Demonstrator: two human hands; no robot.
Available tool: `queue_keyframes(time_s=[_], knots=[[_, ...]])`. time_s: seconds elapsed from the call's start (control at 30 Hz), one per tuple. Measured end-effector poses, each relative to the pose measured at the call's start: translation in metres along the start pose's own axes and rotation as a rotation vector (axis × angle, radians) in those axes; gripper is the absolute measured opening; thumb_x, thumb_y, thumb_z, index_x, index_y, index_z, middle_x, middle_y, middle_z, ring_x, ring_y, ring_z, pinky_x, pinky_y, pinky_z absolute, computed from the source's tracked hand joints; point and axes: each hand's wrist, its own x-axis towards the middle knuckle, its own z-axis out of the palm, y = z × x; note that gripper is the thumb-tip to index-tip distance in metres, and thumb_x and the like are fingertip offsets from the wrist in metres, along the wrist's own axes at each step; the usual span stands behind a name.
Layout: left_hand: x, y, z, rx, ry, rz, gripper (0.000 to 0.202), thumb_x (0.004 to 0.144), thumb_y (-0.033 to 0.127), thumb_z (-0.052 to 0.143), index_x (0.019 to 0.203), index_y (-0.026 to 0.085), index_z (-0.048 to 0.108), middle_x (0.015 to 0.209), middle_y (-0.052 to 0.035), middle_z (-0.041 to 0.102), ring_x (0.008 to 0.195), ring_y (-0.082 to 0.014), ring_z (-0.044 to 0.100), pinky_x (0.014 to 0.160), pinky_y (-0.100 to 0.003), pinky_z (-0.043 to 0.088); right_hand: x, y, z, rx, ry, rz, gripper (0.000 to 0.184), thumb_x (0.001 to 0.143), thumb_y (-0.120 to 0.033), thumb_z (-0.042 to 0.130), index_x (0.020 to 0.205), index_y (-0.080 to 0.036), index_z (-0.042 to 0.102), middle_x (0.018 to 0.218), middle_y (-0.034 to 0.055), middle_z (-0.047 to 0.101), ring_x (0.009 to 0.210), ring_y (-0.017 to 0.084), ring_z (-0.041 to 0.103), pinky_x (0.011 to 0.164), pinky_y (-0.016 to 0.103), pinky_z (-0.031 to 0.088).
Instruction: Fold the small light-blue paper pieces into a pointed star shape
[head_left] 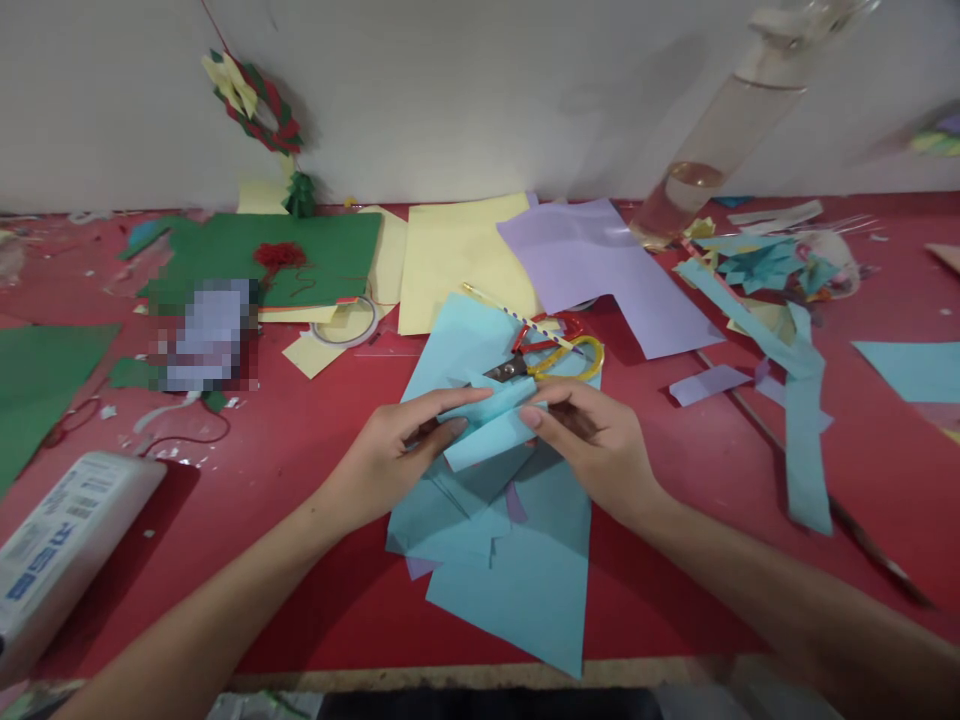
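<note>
Both hands meet over the middle of the red table (300, 450). My left hand (394, 450) and my right hand (589, 440) pinch the two ends of a small folded light blue paper piece (491, 425), held just above a pile of light blue paper sheets (517, 560). Fingers of both hands are closed on the piece. Scissors (551, 358) with yellow and red handles lie right behind the hands, on the blue sheets. A striped pencil (510, 312) lies beside them.
Yellow sheets (450, 255), a purple sheet (600, 270), green paper (315, 250) and a tape roll (349, 322) lie behind. Blue strips (802, 420) and scraps sit right. A clear bottle (712, 140) stands at the back right. A white box (60, 540) is at left.
</note>
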Motion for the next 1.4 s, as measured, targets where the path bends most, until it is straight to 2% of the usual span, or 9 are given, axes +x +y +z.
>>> queue_keyframes(time_s=[0.2,0.4,0.53,0.63,0.77,0.9,1.1,1.27,1.4], knots=[[-0.001,0.001,0.002,-0.03,-0.055,-0.05,0.033,0.093,0.031,0.051,0.125,0.03,0.06,0.104,-0.0024,0.071,0.072,-0.0153,0.068,0.065,-0.025,0.055,0.001,-0.001,-0.001,0.028,0.028,0.036,0.011,0.08,-0.031,0.071,0.079,-0.022,0.065,0.075,0.0002,0.062,0.055,0.01,0.058,0.05,0.023,0.054],[-0.001,0.0,0.008,0.101,0.034,-0.098,0.028,0.089,0.035,0.058,0.113,0.024,0.066,0.07,0.0006,0.069,0.056,-0.0117,0.059,0.053,-0.021,0.046,-0.002,-0.003,0.001,-0.032,-0.051,-0.039,0.007,0.08,-0.027,0.071,0.079,-0.022,0.067,0.076,0.0003,0.063,0.059,0.011,0.06,0.049,0.022,0.053],[-0.004,0.002,0.012,0.279,0.106,0.0,0.015,0.087,0.029,0.061,0.099,0.023,0.068,0.08,-0.0005,0.072,0.066,-0.0133,0.064,0.059,-0.021,0.047,-0.004,-0.003,0.003,-0.12,-0.109,-0.005,0.009,0.081,-0.028,0.07,0.079,-0.021,0.066,0.071,-0.0008,0.065,0.051,0.01,0.062,0.046,0.022,0.052],[-0.004,0.005,0.014,0.151,0.113,-0.011,0.01,0.084,0.028,0.064,0.092,0.021,0.065,0.081,-0.0004,0.071,0.073,-0.0135,0.065,0.061,-0.02,0.048,-0.004,-0.002,0.003,-0.141,-0.075,-0.024,0.009,0.082,-0.028,0.069,0.079,-0.021,0.064,0.072,-0.0009,0.066,0.048,0.01,0.062,0.045,0.022,0.052],[-0.002,0.005,0.015,-0.033,0.062,-0.093,0.015,0.08,0.03,0.067,0.087,0.018,0.061,0.082,-0.0009,0.069,0.077,-0.0139,0.065,0.063,-0.019,0.048,-0.005,-0.002,0.003,-0.236,-0.127,-0.301,0.004,0.081,-0.019,0.069,0.082,-0.021,0.065,0.075,0.0006,0.067,0.057,0.011,0.064,0.051,0.022,0.053],[-0.003,0.004,0.015,0.144,0.126,-0.054,0.009,0.079,0.023,0.066,0.086,0.019,0.062,0.074,0.0033,0.065,0.069,-0.0101,0.06,0.063,-0.017,0.044,-0.003,-0.003,0.003,-0.319,-0.101,-0.538,0.009,0.078,-0.013,0.071,0.081,-0.02,0.066,0.077,0.0027,0.068,0.073,0.015,0.067,0.063,0.025,0.055],[-0.005,0.004,0.015,-0.026,0.028,-0.112,0.011,0.08,0.026,0.065,0.088,0.019,0.061,0.08,0.0032,0.065,0.069,-0.009,0.056,0.061,-0.016,0.042,-0.002,-0.002,0.002,-0.257,-0.036,-0.469,0.014,0.076,-0.01,0.073,0.078,-0.02,0.063,0.074,0.0006,0.062,0.07,0.013,0.061,0.062,0.026,0.051],[-0.004,0.008,0.015,-0.018,-0.045,-0.162,0.011,0.075,0.024,0.069,0.084,0.017,0.065,0.067,0.0062,0.058,0.053,-0.0052,0.041,0.048,-0.016,0.031,-0.003,-0.003,0.0,-0.209,-0.22,-0.564,0.018,0.075,-0.012,0.076,0.085,-0.02,0.065,0.075,0.0005,0.063,0.071,0.012,0.06,0.061,0.023,0.05],[-0.003,0.01,0.014,0.011,-0.014,-0.119,0.009,0.076,0.024,0.069,0.078,0.016,0.067,0.068,0.0052,0.06,0.056,-0.0057,0.045,0.054,-0.017,0.036,0.0,-0.003,-0.001,-0.218,-0.41,-0.446,0.025,0.075,-0.021,0.077,0.097,-0.022,0.064,0.085,0.0013,0.068,0.076,0.013,0.063,0.068,0.024,0.051]])
